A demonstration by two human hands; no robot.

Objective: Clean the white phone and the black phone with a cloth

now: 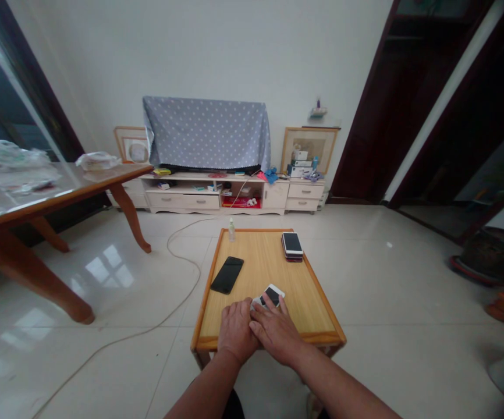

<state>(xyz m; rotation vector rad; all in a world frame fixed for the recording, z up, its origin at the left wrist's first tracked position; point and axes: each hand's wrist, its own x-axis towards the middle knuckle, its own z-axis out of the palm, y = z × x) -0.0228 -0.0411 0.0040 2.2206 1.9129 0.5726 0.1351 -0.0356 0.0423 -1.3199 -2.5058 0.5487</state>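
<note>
White phone (pixel 272 294) is seen lying near the front edge of the low wooden surface (pixel 317 305), at about six o'clock on it, screen up and turned slightly askew. It is covered at its near end by both hands. The left hand (pixel 234 329) is laid flat with the fingers bent at the phone's left side; whether the phone is actually gripped by it cannot be told. The right hand (pixel 273 327) is spread over the near end of the phone, its fingers stretched forward onto the device, partly overlapping the left hand; a closed grip is not shown.

A black phone (pixel 227 274) is placed at about nine o'clock on the surface, lying diagonally and well apart from the hands. A stack of phones (pixel 292 245) is set at about one o'clock, near the far right corner. A small bottle (pixel 231 230) is stood upright at the far edge, at about eleven o'clock. A cable (pixel 177 256) is trailed across the tiled floor to the left of the surface. Beyond, a cabinet (pixel 217 195) is seen against the wall.
</note>
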